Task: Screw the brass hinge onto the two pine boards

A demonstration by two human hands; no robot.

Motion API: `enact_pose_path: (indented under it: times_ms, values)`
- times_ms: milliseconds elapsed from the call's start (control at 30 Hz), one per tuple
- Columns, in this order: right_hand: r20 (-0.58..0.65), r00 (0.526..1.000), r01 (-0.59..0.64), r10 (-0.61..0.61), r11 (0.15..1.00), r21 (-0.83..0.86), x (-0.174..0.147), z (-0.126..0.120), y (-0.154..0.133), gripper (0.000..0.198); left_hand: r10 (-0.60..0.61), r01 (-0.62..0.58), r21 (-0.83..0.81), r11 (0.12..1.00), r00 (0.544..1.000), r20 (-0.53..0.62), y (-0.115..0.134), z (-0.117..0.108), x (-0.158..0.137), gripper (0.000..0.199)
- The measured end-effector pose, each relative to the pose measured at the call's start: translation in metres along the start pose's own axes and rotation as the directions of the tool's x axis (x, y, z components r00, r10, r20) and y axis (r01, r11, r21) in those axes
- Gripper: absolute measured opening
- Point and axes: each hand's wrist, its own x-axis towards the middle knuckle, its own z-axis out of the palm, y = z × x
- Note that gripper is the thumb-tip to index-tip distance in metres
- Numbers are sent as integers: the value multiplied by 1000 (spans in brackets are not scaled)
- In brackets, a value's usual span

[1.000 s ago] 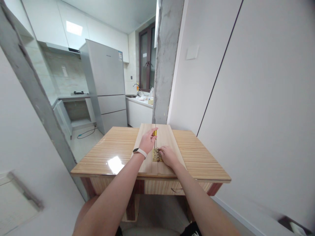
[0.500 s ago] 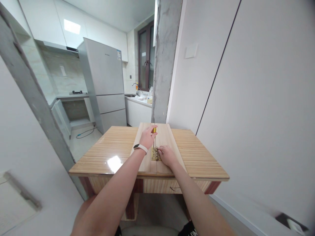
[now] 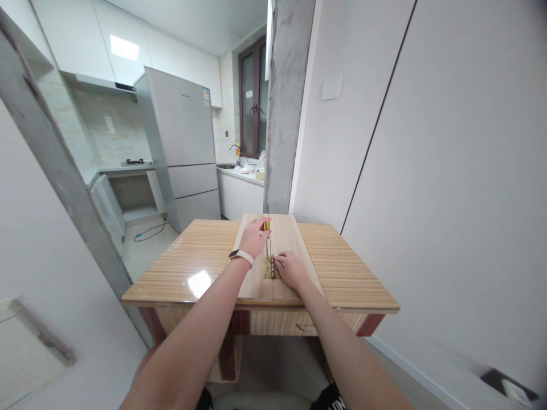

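A screwdriver (image 3: 267, 226) with a yellow and black handle is upright between the thumb and fingers of my left hand (image 3: 253, 238). Its thin shaft points down to a brass-coloured hinge (image 3: 268, 267), at the left leaf. The hinge lies flat over the seam between two pale wooden boards (image 3: 290, 233). My right hand (image 3: 292, 270) rests on the right board, its fingers curled and pressed on the hinge's right leaf, which they partly cover. Any screw under the screwdriver tip is too small to make out.
Beneath the boards is a striped wooden table (image 3: 354, 273) with a drawer handle (image 3: 305, 327) at its front. A grey pillar (image 3: 285, 114) and a white wall (image 3: 427, 199) stand behind and to the right. A fridge (image 3: 179, 131) stands in the kitchen at back left.
My left hand and the screwdriver handle have shifted very slightly left. My right hand stays on the hinge.
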Motion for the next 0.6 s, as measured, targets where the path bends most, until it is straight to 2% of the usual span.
enact_pose_path:
  times_ms: [167, 433, 600]
  values:
    - [11, 1000, -16, 16, 1000, 1, 0, -1, -1, 32, 18, -18, 0, 1000, 1000, 11, -2, -1, -2, 38]
    - [-16, 1000, -23, 24, 999, 23, 1, 2, 0, 30, -8, 20, -127, 992, 995, 99, 3, 1, -3, 46]
    - [-14, 1000, -26, 26, 999, 23, 0, -1, -1, 31, -31, 34, -56, 998, 998, 51, 7, -1, 0, 32]
